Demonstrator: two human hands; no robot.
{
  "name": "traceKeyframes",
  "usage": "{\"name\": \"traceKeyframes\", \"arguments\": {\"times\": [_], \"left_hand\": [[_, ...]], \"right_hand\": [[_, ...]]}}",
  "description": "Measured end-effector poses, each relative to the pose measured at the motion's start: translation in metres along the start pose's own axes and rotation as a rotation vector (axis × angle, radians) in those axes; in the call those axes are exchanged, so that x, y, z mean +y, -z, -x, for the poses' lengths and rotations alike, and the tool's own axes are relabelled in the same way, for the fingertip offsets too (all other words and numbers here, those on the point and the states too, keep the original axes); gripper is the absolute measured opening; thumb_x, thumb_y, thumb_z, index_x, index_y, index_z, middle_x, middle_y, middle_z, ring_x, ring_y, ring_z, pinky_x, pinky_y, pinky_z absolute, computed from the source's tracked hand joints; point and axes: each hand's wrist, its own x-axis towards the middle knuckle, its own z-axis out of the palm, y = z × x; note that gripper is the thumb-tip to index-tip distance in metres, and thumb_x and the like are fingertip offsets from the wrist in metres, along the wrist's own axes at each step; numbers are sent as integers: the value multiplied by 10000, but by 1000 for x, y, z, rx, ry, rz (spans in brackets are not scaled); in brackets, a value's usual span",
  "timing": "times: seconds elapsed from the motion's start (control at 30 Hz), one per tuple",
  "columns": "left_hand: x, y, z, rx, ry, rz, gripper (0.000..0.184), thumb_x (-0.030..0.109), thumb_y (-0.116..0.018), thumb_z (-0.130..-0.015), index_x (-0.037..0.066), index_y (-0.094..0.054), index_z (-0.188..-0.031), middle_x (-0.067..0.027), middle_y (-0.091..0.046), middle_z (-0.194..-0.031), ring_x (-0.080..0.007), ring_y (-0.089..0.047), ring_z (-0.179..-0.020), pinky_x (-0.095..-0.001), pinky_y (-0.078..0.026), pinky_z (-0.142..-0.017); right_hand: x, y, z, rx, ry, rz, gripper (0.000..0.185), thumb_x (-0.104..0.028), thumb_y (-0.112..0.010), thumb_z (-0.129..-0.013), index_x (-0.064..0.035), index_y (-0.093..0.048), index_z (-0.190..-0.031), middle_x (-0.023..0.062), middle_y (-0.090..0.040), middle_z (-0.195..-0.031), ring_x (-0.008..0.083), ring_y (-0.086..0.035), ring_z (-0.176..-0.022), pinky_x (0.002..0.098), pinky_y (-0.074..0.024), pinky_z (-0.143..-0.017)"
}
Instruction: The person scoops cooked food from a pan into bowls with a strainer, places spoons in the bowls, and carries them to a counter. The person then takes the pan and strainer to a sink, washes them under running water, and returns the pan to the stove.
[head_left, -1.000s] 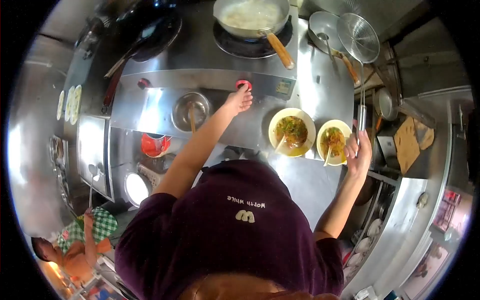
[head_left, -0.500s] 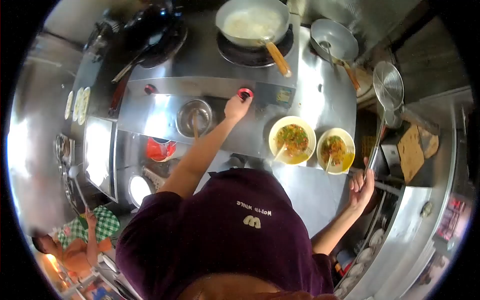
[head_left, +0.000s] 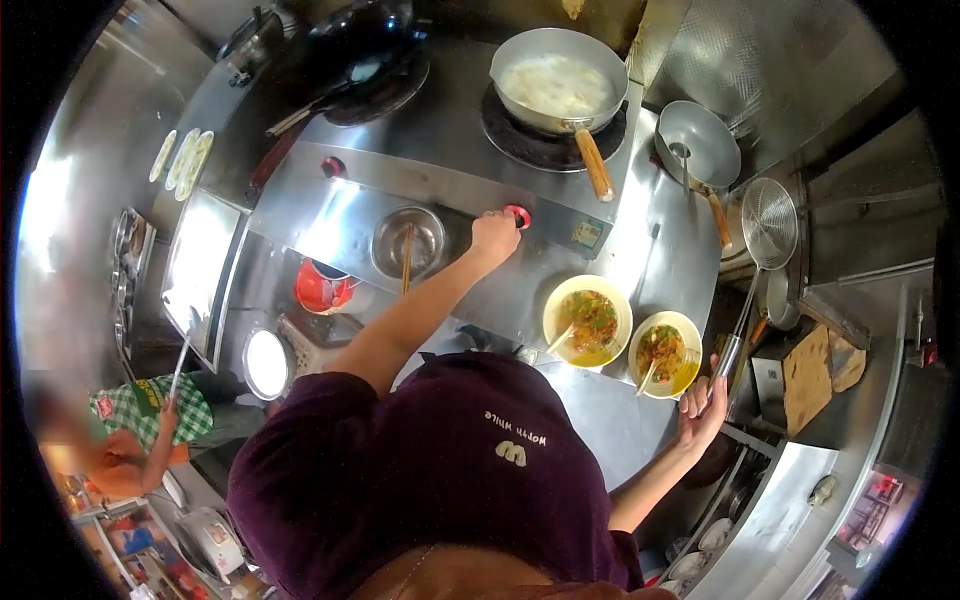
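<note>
My left hand (head_left: 495,237) is closed around a red-rimmed stove knob (head_left: 518,217) on the front panel. Behind it, a pan (head_left: 510,110) with a wooden handle holds pale, cloudy liquid over the burner. My right hand (head_left: 704,409) grips the metal handle of a wire skimmer (head_left: 770,222), whose round mesh is raised near the right wall. Left of that hand stand two pale bowls, one (head_left: 550,318) larger-looking and one (head_left: 637,352) beside it. Both contain yellowish broth with chopped greens and red bits, and each has a light-coloured utensil in it.
A second pan (head_left: 690,140) with a ladle sits back right. A metal bowl (head_left: 385,240) with chopsticks is left of my arm. A dark wok (head_left: 362,50) stands back left. At lower left, a person (head_left: 140,450) in a checked apron holds a long-handled ladle (head_left: 182,360).
The view has shifted, so the stove sits lower and further right in it. My left hand stays on the knob and my right keeps hold of the skimmer. The other person's ladle has moved.
</note>
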Motion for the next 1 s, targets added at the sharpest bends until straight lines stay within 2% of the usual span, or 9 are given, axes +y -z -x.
{"name": "traceKeyframes", "arguments": {"times": [0.1,0.23,0.43,0.53,0.63,0.73,0.83,0.97,1.0], "left_hand": [[4,6,0,-12,-13,4,338,359,-548,-787,24,-562,-839,-137,-613,-753,-287,-608,-728,-387,-488,-587],[11,14,0,-49,16,-26,351,364,-514,-815,19,-565,-852,-143,-612,-764,-272,-610,-725,-373,-490,-584],[11,-4,-9,-161,-44,-213,284,284,-480,-829,23,-590,-853,-131,-620,-814,-255,-616,-734,-367,-491,-604],[12,7,-15,-324,-14,-68,228,209,-462,-824,48,-623,-807,-124,-635,-804,-235,-627,-779,-338,-494,-612],[10,1,-15,-277,115,87,257,227,-454,-830,47,-635,-800,-137,-638,-820,-238,-628,-813,-345,-497,-634],[4,-4,-17,-288,314,271,321,280,-440,-865,10,-614,-854,-140,-638,-801,-244,-629,-799,-345,-498,-653],[-5,-17,-16,-485,708,1205,407,373,-424,-892,2,-573,-971,-126,-625,-840,-237,-625,-779,-353,-509,-670],[-10,-35,-6,-494,837,1725,463,423,-414,-894,-15,-533,-981,-106,-600,-896,-213,-601,-805,-342,-500,-722],[-8,-33,-6,-498,835,1715,459,426,-412,-894,-9,-534,-975,-100,-599,-892,-207,-598,-802,-339,-498,-724]], "right_hand": [[0,2,-2,1,-3,-1,344,-214,-498,-860,-14,-476,-1139,-60,-310,-479,37,-262,-355,177,-249,-320],[2,8,-6,-22,-9,9,363,-239,-450,-897,-3,-453,-1173,-44,-316,-479,42,-260,-347,188,-289,-347],[3,3,-7,19,-13,32,368,-237,-458,-892,-20,-449,-1189,-50,-297,-480,40,-250,-351,185,-283,-349],[4,-3,-10,65,-27,32,365,-237,-488,-874,-26,-466,-1171,-54,-291,-487,40,-246,-357,183,-270,-341],[11,-8,-17,91,-26,24,349,-225,-518,-854,-15,-491,-1131,-56,-294,-496,38,-255,-357,180,-265,-315],[15,-17,-28,56,-41,-10,343,-216,-511,-858,-11,-489,-1132,-56,-291,-496,37,-263,-356,177,-276,-321],[20,-20,-42,3,-75,-53,340,-206,-502,-864,-7,-486,-1141,-55,-292,-507,39,-257,-373,184,-262,-329],[24,-39,-49,-2,-90,-57,351,-202,-500,-865,-8,-474,-1157,-52,-291,-513,42,-243,-382,189,-249,-337],[24,-42,-52,5,-94,-53,353,-201,-500,-865,-8,-472,-1159,-51,-291,-513,42,-242,-381,190,-250,-339]]}}
